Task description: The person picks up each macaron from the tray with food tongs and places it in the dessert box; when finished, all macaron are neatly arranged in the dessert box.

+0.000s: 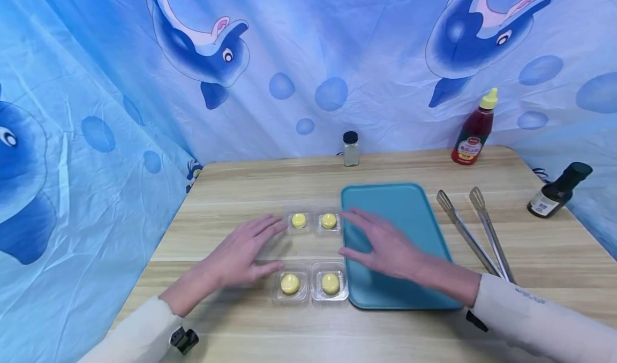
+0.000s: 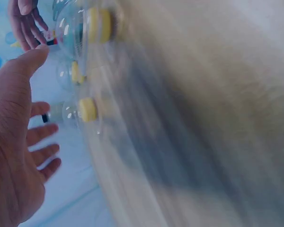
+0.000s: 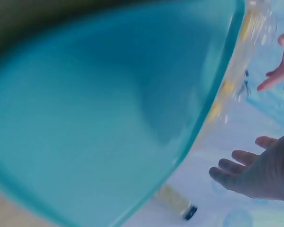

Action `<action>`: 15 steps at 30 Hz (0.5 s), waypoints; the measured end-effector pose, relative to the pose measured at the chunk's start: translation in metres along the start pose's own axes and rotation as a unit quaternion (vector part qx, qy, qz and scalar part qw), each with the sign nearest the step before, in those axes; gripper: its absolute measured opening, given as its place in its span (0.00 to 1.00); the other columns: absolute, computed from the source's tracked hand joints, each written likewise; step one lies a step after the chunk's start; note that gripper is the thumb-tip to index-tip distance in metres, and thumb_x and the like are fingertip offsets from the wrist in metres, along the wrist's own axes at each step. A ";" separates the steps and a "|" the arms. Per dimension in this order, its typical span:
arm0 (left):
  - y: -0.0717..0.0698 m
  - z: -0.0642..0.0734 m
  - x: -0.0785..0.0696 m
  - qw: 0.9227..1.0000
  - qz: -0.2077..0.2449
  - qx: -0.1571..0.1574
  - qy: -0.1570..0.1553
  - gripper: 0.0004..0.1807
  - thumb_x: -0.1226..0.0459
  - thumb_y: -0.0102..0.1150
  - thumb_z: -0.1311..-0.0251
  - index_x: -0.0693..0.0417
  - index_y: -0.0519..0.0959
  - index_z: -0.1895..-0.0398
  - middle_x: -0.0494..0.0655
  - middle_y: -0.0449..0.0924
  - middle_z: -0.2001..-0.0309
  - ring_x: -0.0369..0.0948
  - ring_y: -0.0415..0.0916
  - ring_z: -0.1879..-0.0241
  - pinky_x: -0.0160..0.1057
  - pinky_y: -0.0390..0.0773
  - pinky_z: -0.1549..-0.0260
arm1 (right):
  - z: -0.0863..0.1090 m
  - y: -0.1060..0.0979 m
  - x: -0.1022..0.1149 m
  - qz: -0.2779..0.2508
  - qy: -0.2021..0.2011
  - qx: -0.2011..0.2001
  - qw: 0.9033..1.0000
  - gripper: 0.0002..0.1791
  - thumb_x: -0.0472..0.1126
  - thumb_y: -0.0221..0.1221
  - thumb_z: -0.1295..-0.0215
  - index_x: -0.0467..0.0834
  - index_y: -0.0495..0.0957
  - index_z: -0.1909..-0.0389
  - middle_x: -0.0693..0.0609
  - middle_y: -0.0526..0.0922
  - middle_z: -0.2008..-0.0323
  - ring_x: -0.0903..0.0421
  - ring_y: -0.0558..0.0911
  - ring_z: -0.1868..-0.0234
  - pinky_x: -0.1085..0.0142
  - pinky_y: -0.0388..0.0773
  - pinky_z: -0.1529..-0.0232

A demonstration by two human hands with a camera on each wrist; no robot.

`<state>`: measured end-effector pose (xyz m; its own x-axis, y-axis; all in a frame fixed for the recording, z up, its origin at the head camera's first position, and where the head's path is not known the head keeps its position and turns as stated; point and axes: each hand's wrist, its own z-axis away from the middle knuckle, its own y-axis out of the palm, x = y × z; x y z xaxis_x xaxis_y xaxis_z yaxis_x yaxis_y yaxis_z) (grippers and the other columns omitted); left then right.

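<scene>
Several small yellow round pastries in clear plastic boxes stand on the table in two rows: the front left box (image 1: pixel 290 284), the front right box (image 1: pixel 330 283), the back left box (image 1: pixel 299 221) and the back right box (image 1: pixel 329 221). Left of them my left hand (image 1: pixel 246 250) hovers with fingers spread, holding nothing. My right hand (image 1: pixel 381 242) is over the left part of a blue tray (image 1: pixel 400 205), its fingers extended toward the boxes and its palm bare. In the left wrist view, domed lids cover the yellow pastries (image 2: pixel 88 109).
Metal tongs (image 1: pixel 474 240) lie right of the tray. Behind it stands a small black-capped jar (image 1: pixel 351 149). A red sauce bottle (image 1: pixel 474 133) is at the back right, and a dark bottle (image 1: pixel 556 190) near the right edge. A blue dolphin-print curtain (image 1: pixel 308 58) surrounds the table.
</scene>
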<state>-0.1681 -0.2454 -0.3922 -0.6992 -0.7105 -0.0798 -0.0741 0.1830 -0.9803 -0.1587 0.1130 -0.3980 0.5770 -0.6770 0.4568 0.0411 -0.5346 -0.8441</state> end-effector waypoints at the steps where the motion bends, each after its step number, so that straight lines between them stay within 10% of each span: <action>1: -0.001 -0.002 0.001 1.000 -0.005 0.009 -0.008 0.49 0.37 0.68 0.36 0.49 0.64 0.18 0.54 0.58 0.18 0.58 0.57 0.20 0.65 0.60 0.25 | 0.000 -0.003 -0.003 0.008 0.007 0.002 1.000 0.45 0.62 0.69 0.31 0.52 0.65 0.19 0.39 0.66 0.22 0.34 0.70 0.25 0.35 0.69 0.29; 15: -0.002 -0.022 0.007 0.993 -0.048 0.039 -0.100 0.54 0.29 0.56 0.33 0.45 0.52 0.13 0.58 0.38 0.15 0.61 0.34 0.17 0.65 0.34 0.20 | 0.007 -0.030 -0.050 0.068 0.090 0.046 0.993 0.46 0.72 0.56 0.27 0.55 0.59 0.16 0.34 0.53 0.17 0.27 0.54 0.20 0.25 0.53 0.26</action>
